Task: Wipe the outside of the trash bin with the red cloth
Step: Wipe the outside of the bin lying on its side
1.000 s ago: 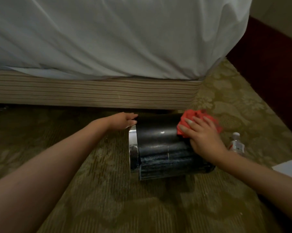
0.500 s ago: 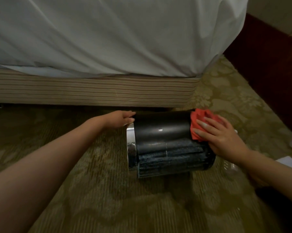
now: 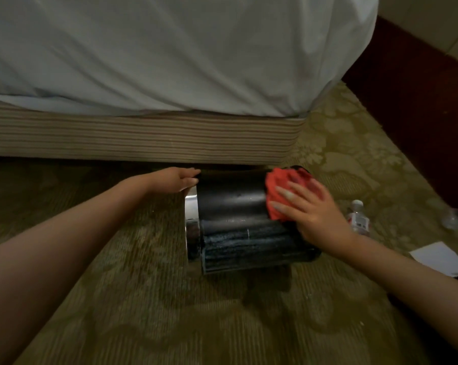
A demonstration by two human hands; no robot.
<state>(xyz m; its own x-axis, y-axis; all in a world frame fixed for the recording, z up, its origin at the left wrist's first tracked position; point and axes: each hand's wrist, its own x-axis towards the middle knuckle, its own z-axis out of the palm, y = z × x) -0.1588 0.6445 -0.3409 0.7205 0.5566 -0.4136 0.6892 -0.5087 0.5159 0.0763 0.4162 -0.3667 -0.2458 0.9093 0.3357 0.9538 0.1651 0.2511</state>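
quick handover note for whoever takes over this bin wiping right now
Left hand: fingers straight, touching the trash bin at its silver rim end.
Right hand: flat, pressing the red cloth on the bin's top near its base end.
Bin lies on its side on the carpet by the bed.
Done: unclear how much is wiped.
Left: likely the lower side and rim.

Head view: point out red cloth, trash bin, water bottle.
red cloth (image 3: 280,177), head view, bunched upper folds.
trash bin (image 3: 230,201), head view, smooth black side.
water bottle (image 3: 359,221), head view, labelled body.
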